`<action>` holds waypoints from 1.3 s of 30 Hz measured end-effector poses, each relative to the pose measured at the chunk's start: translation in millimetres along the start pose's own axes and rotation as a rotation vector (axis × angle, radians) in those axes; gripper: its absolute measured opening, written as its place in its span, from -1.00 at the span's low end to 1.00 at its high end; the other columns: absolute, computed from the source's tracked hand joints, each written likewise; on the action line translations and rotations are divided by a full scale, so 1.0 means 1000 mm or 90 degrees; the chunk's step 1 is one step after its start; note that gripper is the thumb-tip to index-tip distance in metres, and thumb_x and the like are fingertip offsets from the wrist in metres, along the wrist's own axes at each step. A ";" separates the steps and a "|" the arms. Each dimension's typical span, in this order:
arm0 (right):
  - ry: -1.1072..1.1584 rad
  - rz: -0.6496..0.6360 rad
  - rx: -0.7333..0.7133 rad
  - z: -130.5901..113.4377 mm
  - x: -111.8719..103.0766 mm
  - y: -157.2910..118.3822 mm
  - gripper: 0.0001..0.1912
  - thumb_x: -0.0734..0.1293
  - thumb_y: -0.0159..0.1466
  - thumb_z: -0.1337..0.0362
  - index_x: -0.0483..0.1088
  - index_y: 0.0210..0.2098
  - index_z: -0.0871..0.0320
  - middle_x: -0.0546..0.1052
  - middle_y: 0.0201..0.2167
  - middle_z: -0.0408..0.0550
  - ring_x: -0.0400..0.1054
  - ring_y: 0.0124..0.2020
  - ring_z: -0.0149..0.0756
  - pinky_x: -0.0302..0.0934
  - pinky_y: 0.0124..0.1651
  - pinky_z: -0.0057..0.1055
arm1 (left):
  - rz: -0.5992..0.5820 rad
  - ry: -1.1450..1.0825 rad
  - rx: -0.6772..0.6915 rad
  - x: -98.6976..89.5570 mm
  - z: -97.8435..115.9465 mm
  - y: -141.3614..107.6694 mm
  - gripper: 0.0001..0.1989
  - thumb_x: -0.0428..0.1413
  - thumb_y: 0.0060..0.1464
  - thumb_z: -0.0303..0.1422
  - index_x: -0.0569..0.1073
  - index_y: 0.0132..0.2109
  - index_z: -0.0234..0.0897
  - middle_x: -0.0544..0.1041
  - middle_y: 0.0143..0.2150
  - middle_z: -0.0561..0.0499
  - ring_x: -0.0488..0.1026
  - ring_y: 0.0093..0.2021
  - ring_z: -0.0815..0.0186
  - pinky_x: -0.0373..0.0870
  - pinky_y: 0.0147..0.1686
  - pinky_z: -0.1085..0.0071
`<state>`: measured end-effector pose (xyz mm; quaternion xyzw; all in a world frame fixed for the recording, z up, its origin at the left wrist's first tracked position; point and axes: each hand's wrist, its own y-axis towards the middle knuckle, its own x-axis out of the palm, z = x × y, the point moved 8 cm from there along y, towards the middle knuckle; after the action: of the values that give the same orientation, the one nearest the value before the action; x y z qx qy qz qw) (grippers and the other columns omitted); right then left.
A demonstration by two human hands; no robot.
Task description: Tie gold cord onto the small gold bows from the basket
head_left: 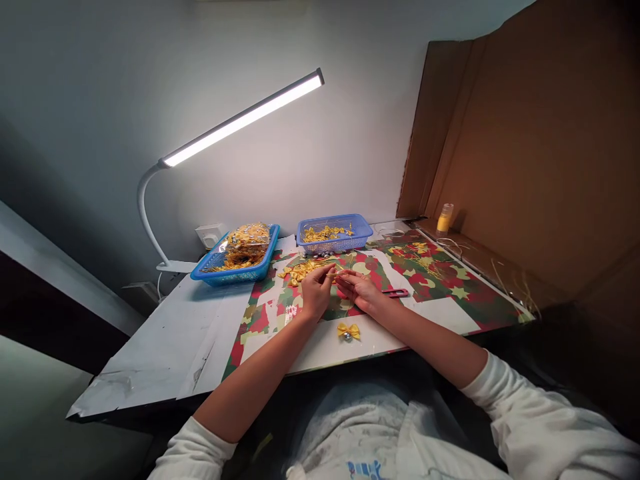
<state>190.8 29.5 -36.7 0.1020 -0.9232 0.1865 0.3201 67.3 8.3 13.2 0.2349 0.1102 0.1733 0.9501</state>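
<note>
My left hand (317,293) and my right hand (362,292) meet above the middle of the table, fingertips almost touching. Both are closed in a pinch; what they pinch is too small to make out. Close in front of them lies a yellow ribbon bow (349,331) with a silver ball or bell at its centre. A heap of small yellow bows (299,272) spreads just beyond my left hand. Partly behind my right wrist rests a tool with a pink-red handle (397,293). Several silver balls (320,256) lie by the back basket.
A blue basket (200,274) with bagged gold pieces stands at left, a bluish-purple basket (334,247) at the back. The lit lamp (245,120) reaches overhead. Gold cords (425,263) lie at right, near a small yellow-filled bottle (445,219) and a tall cardboard wall (525,147).
</note>
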 end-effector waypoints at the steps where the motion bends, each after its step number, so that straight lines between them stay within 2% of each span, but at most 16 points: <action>1: 0.000 -0.001 0.000 0.000 0.000 0.001 -0.83 0.44 0.03 0.46 0.41 -0.42 0.15 0.57 -0.50 -0.18 0.49 -0.42 -0.44 0.36 -0.34 -0.54 | -0.002 -0.005 0.005 0.000 0.001 0.000 -0.79 0.18 0.03 -0.27 0.61 -0.20 -0.24 0.64 -0.27 -0.05 0.55 -0.28 0.21 0.45 -0.25 0.32; 15: -0.054 0.004 -0.080 -0.007 -0.002 0.001 -0.75 0.49 -0.06 0.40 0.35 -0.45 0.12 0.49 -0.56 -0.22 0.42 -0.50 -0.44 0.33 -0.43 -0.50 | -0.036 -0.073 -0.019 0.006 -0.004 -0.001 -0.77 0.21 0.00 -0.25 0.61 -0.21 -0.24 0.64 -0.26 -0.06 0.56 -0.26 0.21 0.48 -0.24 0.32; 19: -0.085 0.017 -0.134 -0.013 -0.004 0.001 -0.71 0.52 -0.09 0.35 0.34 -0.47 0.12 0.48 -0.54 -0.21 0.42 -0.46 -0.42 0.37 -0.36 -0.45 | -0.059 -0.065 -0.006 0.006 -0.002 -0.001 -0.79 0.22 -0.01 -0.26 0.61 -0.22 -0.24 0.64 -0.26 -0.06 0.56 -0.24 0.21 0.47 -0.21 0.32; 24: -0.079 0.028 -0.148 -0.018 -0.003 -0.002 -0.68 0.54 -0.15 0.33 0.33 -0.50 0.13 0.49 -0.51 -0.21 0.42 -0.41 -0.41 0.37 -0.27 -0.41 | -0.083 -0.088 0.020 0.007 -0.001 -0.001 -0.83 0.22 -0.03 -0.30 0.60 -0.26 -0.24 0.63 -0.26 -0.05 0.56 -0.25 0.22 0.48 -0.17 0.31; 29: -0.085 0.024 -0.169 -0.024 -0.001 -0.007 -0.64 0.57 -0.25 0.28 0.35 -0.54 0.14 0.47 -0.53 -0.23 0.39 -0.43 -0.43 0.35 -0.26 -0.41 | -0.094 -0.072 0.046 0.007 0.001 0.000 -0.83 0.20 0.01 -0.31 0.58 -0.22 -0.25 0.62 -0.26 -0.06 0.56 -0.25 0.23 0.48 -0.19 0.32; 36: -0.202 -0.040 -0.284 -0.039 0.009 -0.010 -0.61 0.58 -0.26 0.13 0.42 -0.54 0.17 0.46 -0.59 -0.19 0.34 -0.48 -0.40 0.26 -0.36 -0.44 | -0.083 -0.023 0.094 0.002 0.012 0.000 -0.84 0.16 0.06 -0.31 0.56 -0.20 -0.24 0.60 -0.32 -0.03 0.54 -0.33 0.29 0.46 -0.29 0.38; 39: -0.278 -0.026 -0.354 -0.048 0.010 -0.017 -0.64 0.55 -0.19 0.12 0.42 -0.49 0.14 0.48 -0.52 -0.15 0.34 -0.45 -0.36 0.24 -0.36 -0.42 | -0.084 -0.032 0.104 0.002 0.016 0.000 -0.84 0.15 0.06 -0.33 0.55 -0.19 -0.22 0.60 -0.30 -0.02 0.54 -0.32 0.28 0.47 -0.29 0.38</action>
<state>215.1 33.0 9.7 0.0668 -0.9831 -0.1047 0.1343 73.5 2.1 26.9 0.3080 0.1151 0.0946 0.9396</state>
